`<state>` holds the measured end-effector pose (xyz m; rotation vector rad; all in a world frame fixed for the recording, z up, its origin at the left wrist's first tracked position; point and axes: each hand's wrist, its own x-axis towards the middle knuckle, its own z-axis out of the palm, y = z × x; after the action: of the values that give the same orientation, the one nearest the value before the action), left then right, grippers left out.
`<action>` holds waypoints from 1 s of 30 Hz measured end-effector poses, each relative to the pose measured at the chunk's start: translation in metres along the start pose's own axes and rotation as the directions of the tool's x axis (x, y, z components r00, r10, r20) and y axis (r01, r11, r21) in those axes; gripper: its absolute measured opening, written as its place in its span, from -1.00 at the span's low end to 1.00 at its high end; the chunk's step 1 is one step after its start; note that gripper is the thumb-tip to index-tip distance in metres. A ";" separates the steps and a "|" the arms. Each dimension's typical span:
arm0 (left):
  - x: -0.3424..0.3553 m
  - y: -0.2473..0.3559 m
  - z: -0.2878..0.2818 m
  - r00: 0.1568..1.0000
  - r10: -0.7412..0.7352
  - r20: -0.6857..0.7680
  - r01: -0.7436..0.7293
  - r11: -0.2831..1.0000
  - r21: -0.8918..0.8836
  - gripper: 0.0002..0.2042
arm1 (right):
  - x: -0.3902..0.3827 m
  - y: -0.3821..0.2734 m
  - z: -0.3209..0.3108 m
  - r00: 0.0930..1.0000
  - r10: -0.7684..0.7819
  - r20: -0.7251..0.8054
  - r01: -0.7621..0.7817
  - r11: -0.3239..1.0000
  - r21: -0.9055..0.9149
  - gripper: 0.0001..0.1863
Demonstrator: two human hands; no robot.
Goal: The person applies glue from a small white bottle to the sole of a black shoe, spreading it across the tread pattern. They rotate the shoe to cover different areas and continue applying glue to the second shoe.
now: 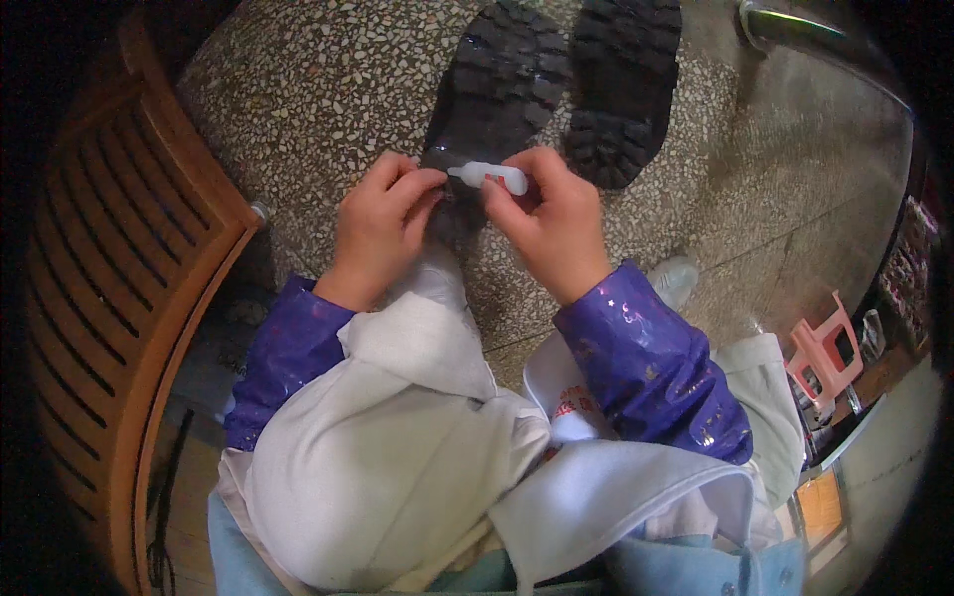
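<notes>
My right hand (550,207) is closed around a small white squeeze bottle (479,175) with red marks on its side, which looks like a glue bottle. It lies almost level, its narrow nozzle pointing left. By the nozzle tip, the thumb and fingers of my left hand (383,217) are pinched together; what they hold, if anything, cannot be made out. Just beyond my hands, a black treaded shoe sole (505,74) lies on the floor, its near end close to the bottle. A second black sole (624,89) is to its right.
A slatted wooden chair (129,268) stands close on the left. The floor is speckled terrazzo (308,89). On the right are a pink plastic stool (827,350) and a curved metal-edged object (825,35) farther up. White cloth (378,467) covers my lap.
</notes>
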<state>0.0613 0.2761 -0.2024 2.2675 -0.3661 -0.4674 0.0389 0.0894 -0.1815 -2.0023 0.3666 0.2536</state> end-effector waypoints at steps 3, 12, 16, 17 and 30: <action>0.001 -0.001 -0.003 0.999 0.044 0.027 -0.046 0.998 0.053 -0.85 | 0.001 0.000 0.002 1.000 0.013 0.015 -0.013 1.000 -0.006 -0.79; 0.002 -0.012 -0.001 0.999 0.015 0.048 -0.010 0.995 -0.096 -0.82 | 0.000 0.004 0.004 1.000 -0.012 0.027 0.013 0.999 -0.045 -0.80; -0.002 -0.025 0.007 0.998 0.053 -0.029 -0.057 0.984 -0.169 -0.81 | 0.001 0.009 0.003 0.997 -0.060 0.047 0.062 0.998 -0.025 -0.81; -0.003 -0.026 0.008 0.998 0.056 -0.036 -0.061 0.984 -0.169 -0.81 | 0.001 0.010 0.003 0.996 -0.071 0.056 0.072 0.997 -0.021 -0.80; -0.006 -0.033 0.014 0.990 0.103 -0.100 -0.120 0.976 -0.183 -0.82 | -0.004 0.010 0.007 0.991 -0.088 0.100 0.089 0.996 -0.012 -0.81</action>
<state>0.0537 0.2912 -0.2347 2.0640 -0.3847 -0.3265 0.0310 0.0921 -0.1915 -2.0077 0.2128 0.2994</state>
